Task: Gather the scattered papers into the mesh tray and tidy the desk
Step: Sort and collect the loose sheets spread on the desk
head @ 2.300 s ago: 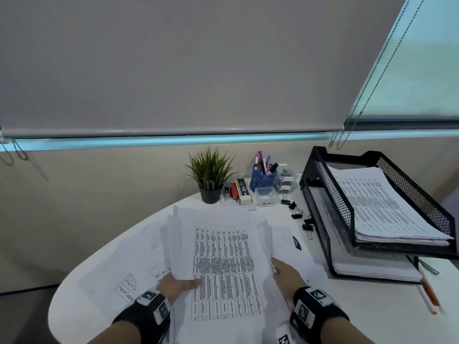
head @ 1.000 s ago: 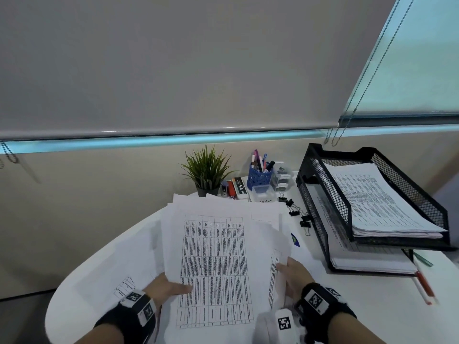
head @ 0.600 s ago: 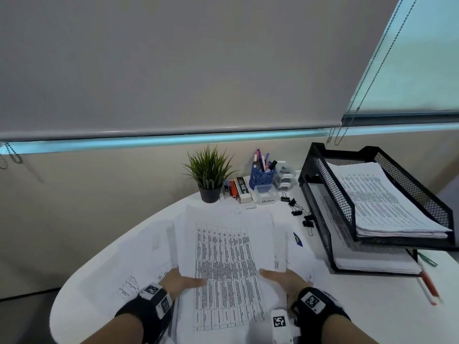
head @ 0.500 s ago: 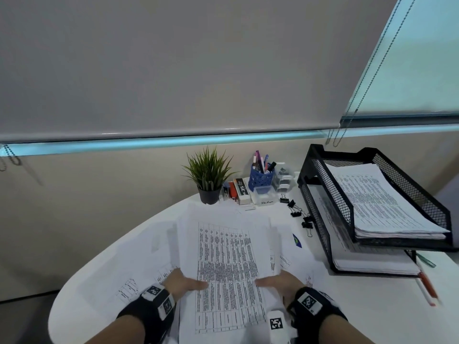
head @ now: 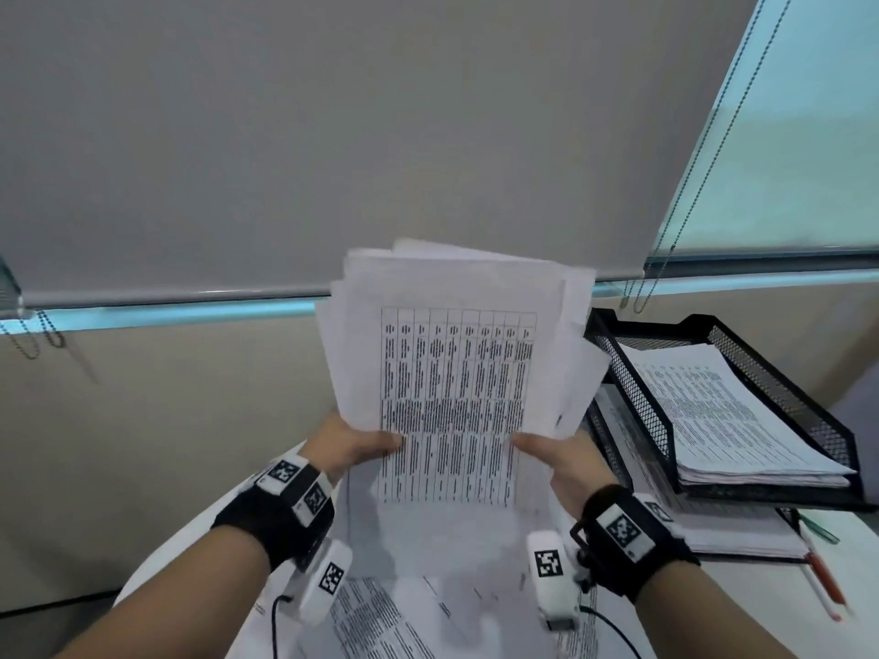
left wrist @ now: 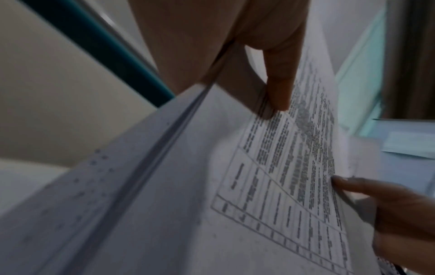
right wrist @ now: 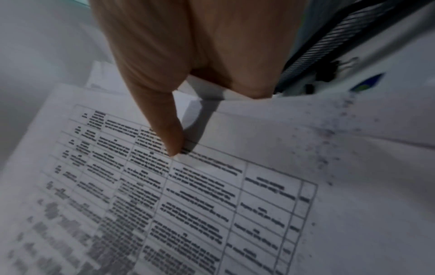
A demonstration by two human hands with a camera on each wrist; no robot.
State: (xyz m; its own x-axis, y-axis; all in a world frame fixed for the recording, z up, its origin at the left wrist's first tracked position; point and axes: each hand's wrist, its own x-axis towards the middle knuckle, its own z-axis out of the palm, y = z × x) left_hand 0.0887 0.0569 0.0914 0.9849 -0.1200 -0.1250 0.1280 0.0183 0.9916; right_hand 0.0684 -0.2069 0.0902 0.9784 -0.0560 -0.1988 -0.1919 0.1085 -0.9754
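White paper stack [head: 456, 373] up off counter [head: 851, 554], upright between our hands. Left hand [head: 349, 444] grip pinching left edge, right hand [head: 561, 456] pinching right. Gather step underway. Next, we reckon: square uneven edges, swing right to mesh tray [head: 780, 373]. Loose sheets [head: 380, 620] remain below.

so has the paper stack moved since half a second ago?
Yes. The paper stack has come up off the desk; both hands hold it upright, its top edge now above the mesh tray.
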